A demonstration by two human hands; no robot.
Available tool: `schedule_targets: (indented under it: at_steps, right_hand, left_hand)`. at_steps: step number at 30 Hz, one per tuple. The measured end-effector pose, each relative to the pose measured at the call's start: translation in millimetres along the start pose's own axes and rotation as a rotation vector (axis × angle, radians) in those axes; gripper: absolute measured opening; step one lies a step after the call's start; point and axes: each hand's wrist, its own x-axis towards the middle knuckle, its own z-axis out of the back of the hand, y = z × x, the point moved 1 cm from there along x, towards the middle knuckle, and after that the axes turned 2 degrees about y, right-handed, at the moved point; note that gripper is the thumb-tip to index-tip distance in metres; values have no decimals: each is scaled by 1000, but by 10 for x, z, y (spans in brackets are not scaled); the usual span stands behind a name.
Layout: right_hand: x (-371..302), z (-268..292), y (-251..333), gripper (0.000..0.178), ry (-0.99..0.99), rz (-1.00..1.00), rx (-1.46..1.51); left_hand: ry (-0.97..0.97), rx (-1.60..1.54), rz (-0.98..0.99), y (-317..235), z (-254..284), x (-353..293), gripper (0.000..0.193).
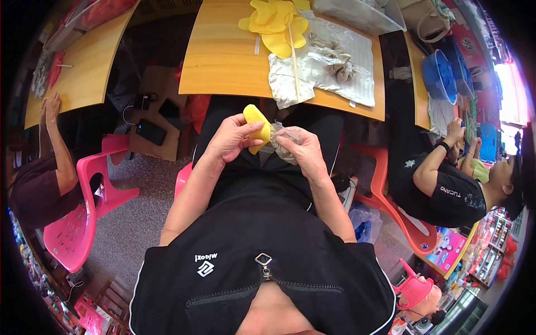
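In front of my lap, my left hand [234, 137] is closed on a curved, bright yellow soft-looking piece [254, 115], pinched between thumb and fingers. Close beside it, my right hand [306, 152] grips a thin, crumpled greyish-beige material [288, 135], which meets the yellow piece's right edge. Whether the two are joined cannot be made out. Beyond my hands, a pile of similar flat yellow pieces [273, 19] with rounded lobes lies on the wooden table [223, 64]. A thin pale stick [295, 70] rests across the pile and a white cloth [283, 89].
Crumpled beige bits [340, 71] lie on a white sheet [363, 81]; a clear plastic bin [368, 15] stands behind. Pink chair [84, 223] and a seated person at left; orange chair [385, 206] and another person at right. A blue basket [438, 75] stands on the right table.
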Motion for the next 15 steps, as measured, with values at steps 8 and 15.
schedule_targets:
  at_steps: [8,15]
  right_hand:
    - [2,-13,-83,16,-229,156,-300]
    - [9,-47,-169,16,-156,119,-354]
  left_hand:
    - [22,205,-34,107,-124,-2,26]
    - [-25,244,-79,171,-93,52,21]
